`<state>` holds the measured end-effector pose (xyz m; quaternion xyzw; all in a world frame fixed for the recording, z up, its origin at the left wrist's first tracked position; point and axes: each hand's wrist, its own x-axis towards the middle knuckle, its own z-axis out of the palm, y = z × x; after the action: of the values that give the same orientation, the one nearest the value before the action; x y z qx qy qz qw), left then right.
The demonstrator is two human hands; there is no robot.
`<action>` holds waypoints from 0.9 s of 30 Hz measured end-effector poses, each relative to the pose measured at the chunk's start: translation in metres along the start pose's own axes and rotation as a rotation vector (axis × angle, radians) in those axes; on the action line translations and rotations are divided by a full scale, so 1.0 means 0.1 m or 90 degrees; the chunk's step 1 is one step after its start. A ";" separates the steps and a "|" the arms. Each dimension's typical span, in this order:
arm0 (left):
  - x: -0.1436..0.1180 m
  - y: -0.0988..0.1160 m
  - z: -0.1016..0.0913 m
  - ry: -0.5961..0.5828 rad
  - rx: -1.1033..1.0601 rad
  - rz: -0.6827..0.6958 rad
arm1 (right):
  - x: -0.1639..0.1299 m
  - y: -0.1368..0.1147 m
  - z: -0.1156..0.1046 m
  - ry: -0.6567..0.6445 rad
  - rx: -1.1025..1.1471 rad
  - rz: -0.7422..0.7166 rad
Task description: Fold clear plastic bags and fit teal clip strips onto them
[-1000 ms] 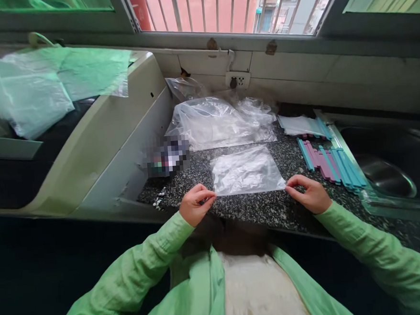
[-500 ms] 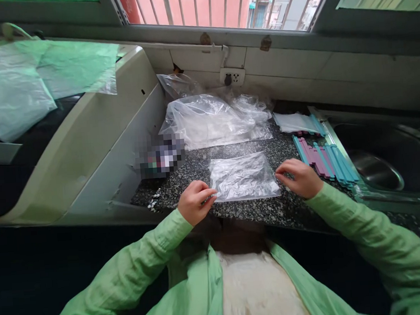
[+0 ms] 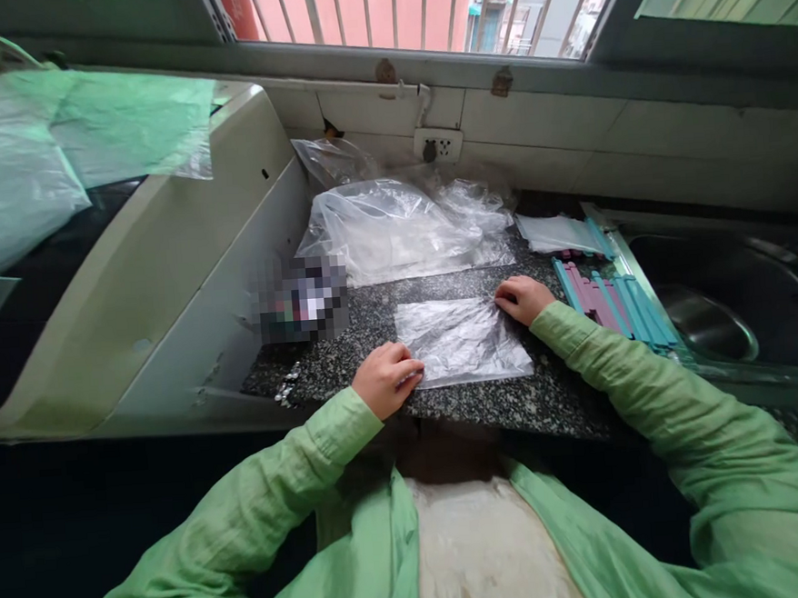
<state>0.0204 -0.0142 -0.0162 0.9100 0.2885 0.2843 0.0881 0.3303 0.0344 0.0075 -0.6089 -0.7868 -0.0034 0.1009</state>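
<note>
A small clear plastic bag (image 3: 463,340) lies flat and creased on the speckled countertop (image 3: 448,409) in front of me. My left hand (image 3: 387,379) is at its lower left corner, thumb and fingers pinched together on the edge. At the upper right corner, my right hand (image 3: 526,299) has its fingers closed on the film. Flat teal strips (image 3: 644,311) and pink strips (image 3: 594,302) lie in a row to the right of the bag. Beyond them rests a stack of small clear bags (image 3: 558,232).
Behind the small bag is a heap of large clear plastic bags (image 3: 400,226). A blurred-out item (image 3: 303,298) sits to the left, beside a cream-coloured appliance (image 3: 182,232) with plastic sheets on top. On the right is a metal sink (image 3: 711,323). A wall socket (image 3: 438,145) is at the back.
My right hand has moved up and left from beside the bag to its upper right corner. My left hand has shifted slightly right along the lower left corner.
</note>
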 end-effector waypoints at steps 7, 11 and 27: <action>0.05 0.27 -0.12 0.109 0.009 0.036 | -0.06 0.15 -0.16 0.039 0.020 0.005; 0.23 0.73 0.04 0.077 0.004 0.086 | -0.01 0.13 -0.21 0.066 0.041 -0.034; 0.71 1.06 0.59 -0.157 0.088 0.050 | 0.08 0.16 -0.16 0.001 0.015 0.041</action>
<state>0.1519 -0.0600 0.0027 0.9526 0.2583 0.1531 0.0489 0.3462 0.0444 0.0226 -0.6329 -0.7666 0.0088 0.1085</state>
